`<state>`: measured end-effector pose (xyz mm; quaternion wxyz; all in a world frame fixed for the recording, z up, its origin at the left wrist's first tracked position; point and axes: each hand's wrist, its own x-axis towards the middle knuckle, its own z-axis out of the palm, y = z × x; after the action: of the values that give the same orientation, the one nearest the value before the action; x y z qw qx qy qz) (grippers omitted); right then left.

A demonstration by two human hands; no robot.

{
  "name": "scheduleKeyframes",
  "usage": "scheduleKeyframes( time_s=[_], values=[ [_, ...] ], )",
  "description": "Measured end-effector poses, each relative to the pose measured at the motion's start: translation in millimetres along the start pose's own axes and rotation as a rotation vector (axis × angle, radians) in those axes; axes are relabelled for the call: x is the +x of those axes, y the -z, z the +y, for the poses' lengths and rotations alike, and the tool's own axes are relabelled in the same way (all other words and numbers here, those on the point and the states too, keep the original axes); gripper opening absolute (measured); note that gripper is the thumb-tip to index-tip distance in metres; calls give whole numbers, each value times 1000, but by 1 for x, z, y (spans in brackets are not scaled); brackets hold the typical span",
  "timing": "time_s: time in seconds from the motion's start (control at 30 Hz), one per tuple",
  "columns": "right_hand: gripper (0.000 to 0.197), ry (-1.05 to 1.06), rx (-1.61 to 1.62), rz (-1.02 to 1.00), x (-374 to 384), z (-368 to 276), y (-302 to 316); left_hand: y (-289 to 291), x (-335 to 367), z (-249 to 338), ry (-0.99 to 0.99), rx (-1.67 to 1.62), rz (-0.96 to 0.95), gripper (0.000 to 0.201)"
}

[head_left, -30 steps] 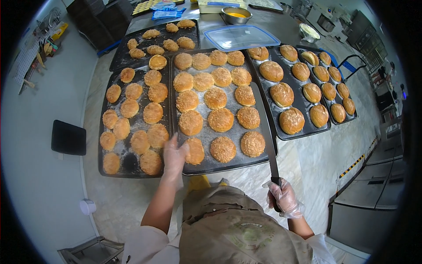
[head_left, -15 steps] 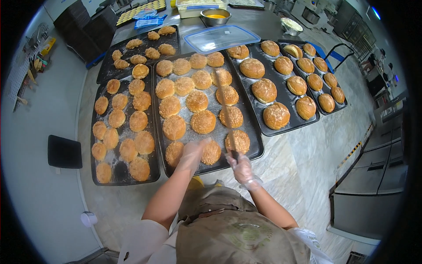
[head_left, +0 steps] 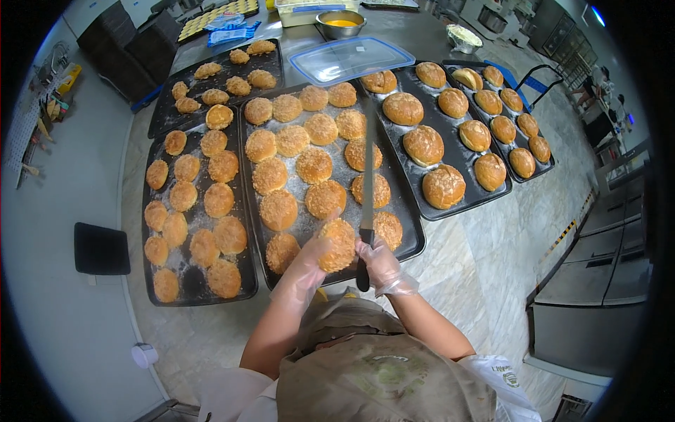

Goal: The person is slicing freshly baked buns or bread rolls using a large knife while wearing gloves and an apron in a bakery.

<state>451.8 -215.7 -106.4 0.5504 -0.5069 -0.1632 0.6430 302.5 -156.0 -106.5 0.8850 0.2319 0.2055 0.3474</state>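
Observation:
Both hands wear clear plastic gloves. My left hand [head_left: 309, 261] holds a round crumb-topped bun [head_left: 337, 245] up over the near edge of the middle black tray [head_left: 416, 238]. Beside it, my right hand [head_left: 380, 266] is closed on a long bread knife [head_left: 368, 183] with a black handle. The blade points away from me, over the right column of buns on that tray. Another crumb-topped bun [head_left: 387, 230] lies just right of the knife, partly behind my right hand. The fingertips of my left hand are partly hidden and slightly blurred.
Black trays of crumb-topped buns [head_left: 223, 278] stand at left; trays of smoother brown buns [head_left: 443, 186] stand at right. Behind them are a blue-rimmed clear lid [head_left: 351, 60], a metal bowl of yellow liquid [head_left: 342, 23] and a bowl of pale filling [head_left: 464, 39].
My left hand has picked the near bun up off the middle tray. The knife has swung more upright and come closer to me, with my right hand now beside the bun.

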Motion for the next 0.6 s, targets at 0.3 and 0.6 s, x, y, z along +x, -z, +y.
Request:
scheduleKeyframes(
  time_s=[0.3, 0.6],
  values=[
    [19, 144, -839, -149, -82, -53, -17, -25, 17, 28, -149, -564, 14, 84],
    [25, 354, -1184, -51, -82, -44, -9, -39, 33, 9, -223, -453, 100, 74]
  ],
)
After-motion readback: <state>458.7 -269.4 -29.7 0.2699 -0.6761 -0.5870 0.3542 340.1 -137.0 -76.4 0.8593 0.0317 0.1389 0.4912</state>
